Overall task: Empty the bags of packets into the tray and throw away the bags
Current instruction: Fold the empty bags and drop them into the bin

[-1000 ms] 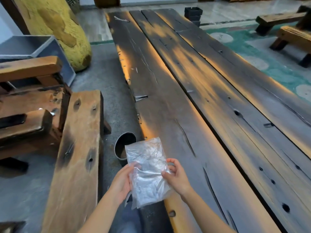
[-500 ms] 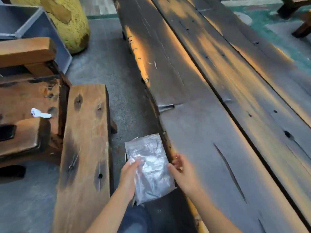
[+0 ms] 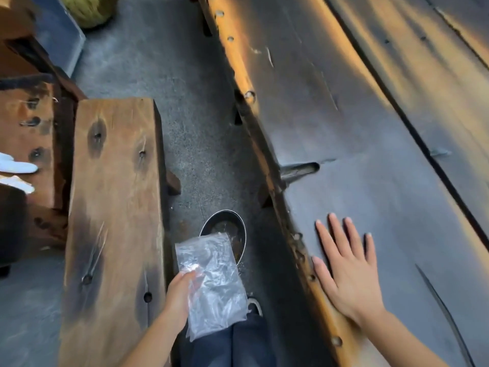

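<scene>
A crumpled clear plastic bag [image 3: 214, 282] hangs low between the bench and the table, gripped by my left hand [image 3: 182, 295] at its left edge. Its upper end overlaps the rim of a round dark bin [image 3: 238, 229] standing on the floor just beyond it. My right hand [image 3: 346, 271] rests flat on the dark wooden table [image 3: 370, 154] near its front edge, fingers spread, holding nothing. No tray or packets are in view.
A wooden bench [image 3: 113, 221] runs along the left of the bin. Further left stands more wooden furniture [image 3: 26, 128] with white objects [image 3: 16, 165] on it. A grey box [image 3: 58, 33] and a yellow-green object [image 3: 90, 9] are at the top left. My trouser leg [image 3: 227, 343] and shoe are below the bag.
My right hand let go of the bag and moved right onto the table top. The left hand alone lowered the bag to the bin as the view tilted down.
</scene>
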`<state>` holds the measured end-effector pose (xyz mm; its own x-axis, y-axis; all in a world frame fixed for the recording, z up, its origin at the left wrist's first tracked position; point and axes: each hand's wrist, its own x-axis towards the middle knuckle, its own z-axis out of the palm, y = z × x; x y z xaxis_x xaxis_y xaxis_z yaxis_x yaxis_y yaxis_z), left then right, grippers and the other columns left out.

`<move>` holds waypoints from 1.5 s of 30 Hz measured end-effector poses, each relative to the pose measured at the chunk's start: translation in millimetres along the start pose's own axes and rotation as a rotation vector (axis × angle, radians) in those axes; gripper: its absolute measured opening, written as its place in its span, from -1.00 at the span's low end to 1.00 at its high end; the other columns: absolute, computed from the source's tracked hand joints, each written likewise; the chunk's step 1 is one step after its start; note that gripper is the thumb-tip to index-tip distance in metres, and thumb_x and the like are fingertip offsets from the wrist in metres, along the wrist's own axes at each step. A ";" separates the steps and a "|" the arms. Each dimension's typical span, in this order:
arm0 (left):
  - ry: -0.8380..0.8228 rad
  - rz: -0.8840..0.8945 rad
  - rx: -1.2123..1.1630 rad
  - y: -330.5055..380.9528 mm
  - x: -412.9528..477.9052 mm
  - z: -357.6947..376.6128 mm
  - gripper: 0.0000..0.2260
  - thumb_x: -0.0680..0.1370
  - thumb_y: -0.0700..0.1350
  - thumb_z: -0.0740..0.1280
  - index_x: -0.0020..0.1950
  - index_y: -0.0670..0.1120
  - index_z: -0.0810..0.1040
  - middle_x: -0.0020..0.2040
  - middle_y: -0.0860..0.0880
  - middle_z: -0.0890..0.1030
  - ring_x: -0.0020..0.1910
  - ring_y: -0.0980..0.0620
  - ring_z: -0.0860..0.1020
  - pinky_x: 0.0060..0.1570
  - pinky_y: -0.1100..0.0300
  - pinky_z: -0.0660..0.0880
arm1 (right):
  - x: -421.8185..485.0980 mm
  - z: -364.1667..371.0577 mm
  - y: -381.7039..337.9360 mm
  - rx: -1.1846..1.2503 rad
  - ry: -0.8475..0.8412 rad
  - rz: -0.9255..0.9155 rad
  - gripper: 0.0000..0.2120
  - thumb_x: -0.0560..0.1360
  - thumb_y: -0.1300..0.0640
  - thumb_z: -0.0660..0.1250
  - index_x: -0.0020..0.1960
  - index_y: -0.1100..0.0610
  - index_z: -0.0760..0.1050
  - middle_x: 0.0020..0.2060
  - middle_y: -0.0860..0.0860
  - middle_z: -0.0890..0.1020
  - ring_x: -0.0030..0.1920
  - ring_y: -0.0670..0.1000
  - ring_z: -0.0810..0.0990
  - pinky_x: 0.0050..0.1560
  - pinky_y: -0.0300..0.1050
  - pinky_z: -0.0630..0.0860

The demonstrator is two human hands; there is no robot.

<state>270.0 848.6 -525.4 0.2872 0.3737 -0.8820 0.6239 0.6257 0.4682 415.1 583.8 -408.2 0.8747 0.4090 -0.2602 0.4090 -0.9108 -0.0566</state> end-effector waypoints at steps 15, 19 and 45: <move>0.032 -0.117 0.055 -29.1 186.8 65.2 -0.87 0.58 -0.17 0.16 0.01 -0.17 0.47 -0.18 -0.08 0.52 -0.20 -0.06 0.51 -0.17 0.07 0.43 | 8.8 9.4 2.7 -0.042 0.091 -0.034 -0.38 0.53 -0.23 -0.18 0.49 -0.01 0.19 0.50 0.05 0.25 0.50 0.15 0.18 0.36 0.33 0.16; 0.055 -0.118 0.164 -34.3 222.8 69.2 -0.80 0.54 -0.14 0.20 0.12 -0.16 0.50 -0.11 -0.10 0.58 -0.10 -0.09 0.54 0.00 0.00 0.47 | 9.9 13.2 2.9 -0.055 0.128 -0.043 -0.39 0.53 -0.23 -0.18 0.49 -0.02 0.17 0.50 0.05 0.25 0.49 0.15 0.18 0.37 0.30 0.14; -0.261 0.616 0.726 24.0 32.2 88.4 -0.74 0.50 -0.39 0.23 0.02 -0.05 0.49 -0.06 -0.02 0.60 -0.06 0.11 0.56 0.04 0.42 0.43 | 0.9 3.9 3.9 0.001 -0.002 -0.008 -0.41 0.52 -0.20 0.00 0.51 -0.07 0.11 0.52 -0.01 0.19 0.52 0.13 0.11 0.41 0.26 0.04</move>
<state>358.5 815.1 -547.4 0.8083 0.2758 -0.5202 0.5812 -0.2326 0.7798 416.5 580.4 -412.4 0.8710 0.4157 -0.2619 0.4154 -0.9077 -0.0592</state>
